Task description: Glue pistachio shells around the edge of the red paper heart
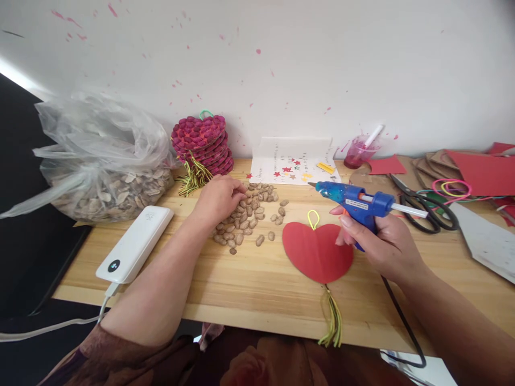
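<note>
My right hand is wrapped round the grip of a blue hot glue gun, nozzle pointing left, held just above the right edge of a red paper heart. The heart lies flat on the wooden table with a yellow loop at its top and a yellow-green tassel hanging over the front edge. My left hand rests on a pile of pale shells left of the heart, fingers curled into the pile. Whether it holds a shell is hidden.
A clear plastic bag of shells sits at the far left, a white power bank in front of it. Stacked pink shell-covered hearts lean against the wall. Sticker sheet, pink cup, scissors, rubber bands and cardboard pieces crowd the right.
</note>
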The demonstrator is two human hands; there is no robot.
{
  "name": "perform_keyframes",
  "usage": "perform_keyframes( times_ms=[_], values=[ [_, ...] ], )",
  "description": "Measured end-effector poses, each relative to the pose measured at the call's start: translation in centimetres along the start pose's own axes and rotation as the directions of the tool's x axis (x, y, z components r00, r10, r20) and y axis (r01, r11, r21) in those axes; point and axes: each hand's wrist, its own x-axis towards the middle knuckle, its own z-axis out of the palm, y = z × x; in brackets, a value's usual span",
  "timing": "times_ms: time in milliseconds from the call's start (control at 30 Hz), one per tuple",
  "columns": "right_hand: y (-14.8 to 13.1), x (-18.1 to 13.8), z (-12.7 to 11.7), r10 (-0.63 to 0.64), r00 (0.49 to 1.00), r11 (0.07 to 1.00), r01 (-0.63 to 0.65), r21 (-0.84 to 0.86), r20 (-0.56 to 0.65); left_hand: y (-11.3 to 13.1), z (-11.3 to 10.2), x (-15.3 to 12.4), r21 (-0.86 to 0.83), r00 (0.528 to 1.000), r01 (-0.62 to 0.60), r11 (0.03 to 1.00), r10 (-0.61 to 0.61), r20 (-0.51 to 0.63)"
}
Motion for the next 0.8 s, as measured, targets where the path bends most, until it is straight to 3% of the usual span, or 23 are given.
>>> perform_keyframes(
  times_ms=[300,600,800],
  values=[
    [0.5,0.0,0.0,0.032,0.999,0.999,-0.033,0.022,0.021,0.5,0.0,0.0,0.072,1.000,0.020,0.997,-0.022,0.020],
    [-0.5,0.8,-0.1,0.237,0.968,0.915,-0.251,0.315,0.084,0.4,0.4,0.0,0.145,0.999,-0.032,0.989,0.031,0.014],
    [-0.9,0.8,-0.2,0.276,0.958,0.892,-0.285,0.352,0.078,0.0,0.7,0.1,0.132,0.999,-0.043,0.990,0.043,0.003]
  ],
)
